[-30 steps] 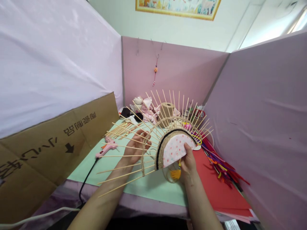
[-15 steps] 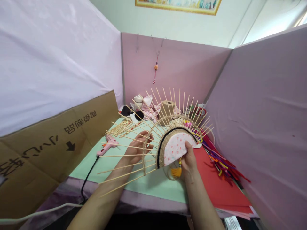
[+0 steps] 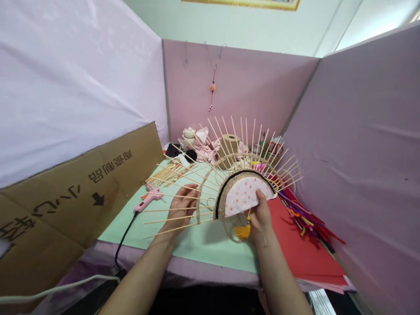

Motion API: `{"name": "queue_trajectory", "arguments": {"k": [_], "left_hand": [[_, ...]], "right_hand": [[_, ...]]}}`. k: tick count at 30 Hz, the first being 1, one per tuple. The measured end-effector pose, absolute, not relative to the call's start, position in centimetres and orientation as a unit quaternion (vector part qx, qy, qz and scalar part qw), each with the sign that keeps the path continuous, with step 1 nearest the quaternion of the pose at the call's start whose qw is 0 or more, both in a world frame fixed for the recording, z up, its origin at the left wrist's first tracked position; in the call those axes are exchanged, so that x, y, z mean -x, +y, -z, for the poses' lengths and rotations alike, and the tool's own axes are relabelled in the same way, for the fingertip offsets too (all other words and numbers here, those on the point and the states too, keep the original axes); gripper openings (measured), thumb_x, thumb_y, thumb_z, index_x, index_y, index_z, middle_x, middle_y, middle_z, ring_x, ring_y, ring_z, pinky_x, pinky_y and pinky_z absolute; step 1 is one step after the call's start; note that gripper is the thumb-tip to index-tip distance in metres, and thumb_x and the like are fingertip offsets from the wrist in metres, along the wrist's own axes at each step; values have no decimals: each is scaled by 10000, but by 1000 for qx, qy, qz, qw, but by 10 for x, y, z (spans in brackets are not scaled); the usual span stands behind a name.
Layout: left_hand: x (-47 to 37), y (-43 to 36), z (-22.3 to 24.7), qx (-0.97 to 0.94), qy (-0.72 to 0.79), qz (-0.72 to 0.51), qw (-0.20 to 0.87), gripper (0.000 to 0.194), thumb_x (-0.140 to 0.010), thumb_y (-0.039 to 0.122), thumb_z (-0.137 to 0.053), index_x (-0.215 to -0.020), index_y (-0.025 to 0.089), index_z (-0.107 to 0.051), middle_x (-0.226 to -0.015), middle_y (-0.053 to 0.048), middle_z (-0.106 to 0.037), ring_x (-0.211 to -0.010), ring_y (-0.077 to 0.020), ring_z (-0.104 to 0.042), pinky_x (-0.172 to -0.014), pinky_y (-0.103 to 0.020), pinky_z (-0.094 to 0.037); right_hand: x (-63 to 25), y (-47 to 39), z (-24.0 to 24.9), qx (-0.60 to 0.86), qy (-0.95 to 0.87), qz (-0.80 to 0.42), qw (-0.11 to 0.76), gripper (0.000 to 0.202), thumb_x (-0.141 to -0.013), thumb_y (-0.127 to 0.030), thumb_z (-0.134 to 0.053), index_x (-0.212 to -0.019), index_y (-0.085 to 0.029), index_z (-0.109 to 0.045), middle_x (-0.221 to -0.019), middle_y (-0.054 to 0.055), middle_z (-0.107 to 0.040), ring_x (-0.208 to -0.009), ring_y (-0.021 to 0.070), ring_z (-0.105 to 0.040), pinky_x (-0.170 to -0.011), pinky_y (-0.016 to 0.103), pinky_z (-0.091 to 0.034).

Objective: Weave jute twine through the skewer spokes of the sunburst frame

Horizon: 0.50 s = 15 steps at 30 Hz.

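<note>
A half-round stick fan with a white, pink-spotted centre, a black band and many thin wooden sticks spreading outward is held up above the table. My right hand grips the centre at its lower right edge, thumb on the front face. Twine is woven across the sticks in an arc. Behind the left-hand sticks is my left hand, its fingers apart and loosely bent close to the twine arc; whether they touch it I cannot tell. A yellow tassel and a loop of twine hang below the centre.
A pink glue gun with a black cord lies at left, near loose sticks. At the back stand a twine roll and a white jar. Pipe cleaners lie on red sheets at right. Cardboard leans left.
The fan has shifted slightly right and tilted a little, its left sticks now higher. My left hand has drawn slightly left along the twine arc. My right hand keeps its grip.
</note>
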State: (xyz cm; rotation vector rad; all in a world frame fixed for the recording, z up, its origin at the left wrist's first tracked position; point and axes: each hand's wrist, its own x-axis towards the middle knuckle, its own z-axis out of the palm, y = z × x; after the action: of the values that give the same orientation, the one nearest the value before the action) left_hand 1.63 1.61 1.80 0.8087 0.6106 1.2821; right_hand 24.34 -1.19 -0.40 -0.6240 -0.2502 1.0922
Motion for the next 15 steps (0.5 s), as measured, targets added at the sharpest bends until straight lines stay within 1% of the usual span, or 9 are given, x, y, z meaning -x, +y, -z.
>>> {"name": "queue_trajectory", "arguments": {"k": [3,5,8,10,13,15], "left_hand": [[-18,16,-16,-364,276,-575,679,263,-610,287,-802,-769,168,-630,-693,41,-584,-528,-32,-491,-485,-153,-374],[-19,15,-14,-372,283,-567,678,268,-595,290,-811,-737,160,-624,-680,43,-574,-515,-31,-473,-476,-157,-363],[-18,14,-11,-381,285,-563,676,257,-624,294,-798,-772,173,-627,-668,51,-558,-520,-33,-474,-489,-160,-367],[-17,14,-8,-380,281,-563,678,262,-650,291,-783,-844,198,-633,-688,56,-562,-535,-36,-488,-503,-160,-375],[-17,12,-7,-376,279,-566,679,303,-652,282,-783,-912,221,-639,-716,54,-578,-544,-39,-496,-512,-164,-380],[-18,12,-7,-376,277,-570,675,281,-639,291,-790,-865,200,-652,-700,46,-578,-537,-41,-489,-510,-169,-379]], "right_hand": [[-245,-11,6,291,-127,-505,802,215,-752,-251,-664,-957,-194,-635,-857,-11,-755,-769,137,-715,-711,235,-594],[-246,-11,8,292,-130,-507,801,220,-751,-258,-672,-957,-192,-634,-864,-7,-754,-776,141,-715,-718,244,-595],[-248,-10,12,287,-136,-514,797,220,-755,-265,-677,-957,-188,-636,-887,2,-752,-804,153,-714,-770,276,-591],[-248,-9,14,283,-139,-517,796,216,-761,-261,-672,-960,-184,-637,-895,5,-751,-814,153,-714,-799,281,-585],[-247,-9,14,282,-129,-515,799,216,-770,-250,-656,-974,-182,-635,-885,1,-753,-807,141,-714,-772,253,-586],[-246,-9,12,283,-119,-518,798,212,-774,-249,-645,-976,-183,-632,-880,-1,-754,-808,135,-713,-750,238,-588]]}}
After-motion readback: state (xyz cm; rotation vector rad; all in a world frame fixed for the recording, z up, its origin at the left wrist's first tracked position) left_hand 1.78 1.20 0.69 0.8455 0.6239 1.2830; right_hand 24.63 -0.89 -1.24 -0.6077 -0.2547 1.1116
